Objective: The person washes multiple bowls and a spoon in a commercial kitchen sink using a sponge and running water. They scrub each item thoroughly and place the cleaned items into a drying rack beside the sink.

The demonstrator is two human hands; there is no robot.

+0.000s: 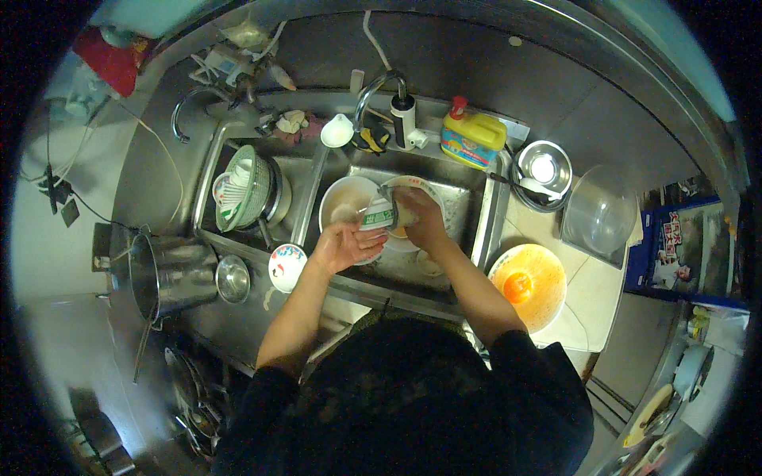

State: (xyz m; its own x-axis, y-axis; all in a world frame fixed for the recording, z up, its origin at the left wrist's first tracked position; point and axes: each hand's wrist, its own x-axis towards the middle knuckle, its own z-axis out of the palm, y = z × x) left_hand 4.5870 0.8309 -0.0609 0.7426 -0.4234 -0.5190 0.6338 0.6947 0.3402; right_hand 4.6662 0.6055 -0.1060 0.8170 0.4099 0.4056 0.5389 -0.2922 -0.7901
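My left hand [345, 245] is over the sink, palm turned up and fingers stretched to the right. Just above those fingers is a small white bowl [377, 217] with green markings, tilted and blurred. My right hand [424, 219] curls around the bowl's right side, where a greyish blur hides the fingertips. Whether a cloth is in that hand cannot be seen. Beneath my hands, a large white bowl [339, 196] of cloudy liquid stands in the steel sink [467, 220]. A second large bowl [437, 191] stands to its right, partly covered by my right hand.
In the left basin, a green colander [247, 199] holds stacked dishes. A patterned bowl [287, 268] sits on the sink's front edge. Behind are a faucet [363, 101] and a yellow detergent jug [476, 140]. At right lie an orange-stained bowl [539, 291], a steel bowl [545, 163] and a clear container [598, 208].
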